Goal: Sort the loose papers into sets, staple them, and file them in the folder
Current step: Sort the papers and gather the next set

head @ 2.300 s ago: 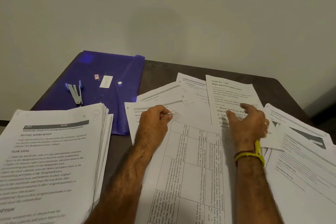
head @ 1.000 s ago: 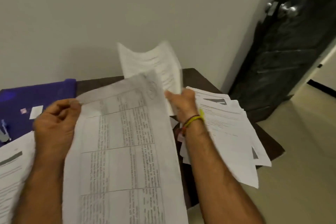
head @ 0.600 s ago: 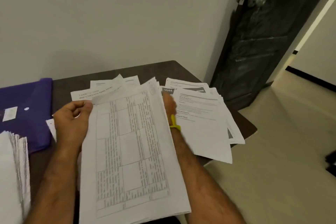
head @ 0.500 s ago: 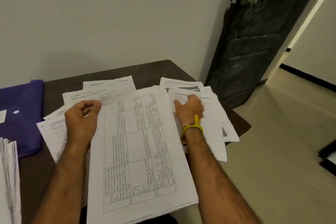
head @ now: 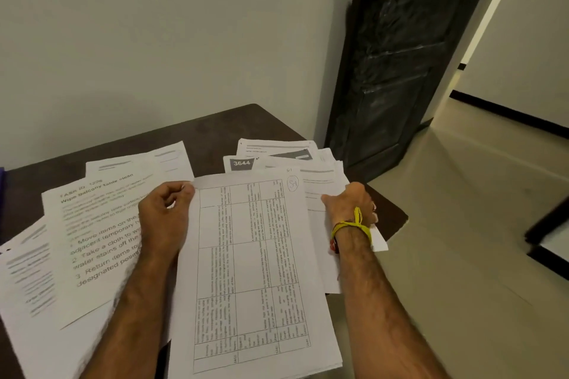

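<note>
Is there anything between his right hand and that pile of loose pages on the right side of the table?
Nothing visible stands in the way. The right hand already lies on the loose pages at the table's right corner, touching them. The left hand pinches the top corner of the table-printed stack beside them.

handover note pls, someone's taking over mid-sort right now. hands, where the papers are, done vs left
Left hand: pinches the top left corner of the table-printed set, which lies in front of the person.
Right hand: fingers curled on the loose pile at the table's right corner; whether it grips a sheet I cannot tell.
More loose sheets are spread on the left, "Wipe balcony table clean" on top.
Folder: only a purple sliver at the left edge. Stapler not in view.
Done: one set gathered, no staple visible.
Left: sort both spreads, staple each set, file all.
</note>
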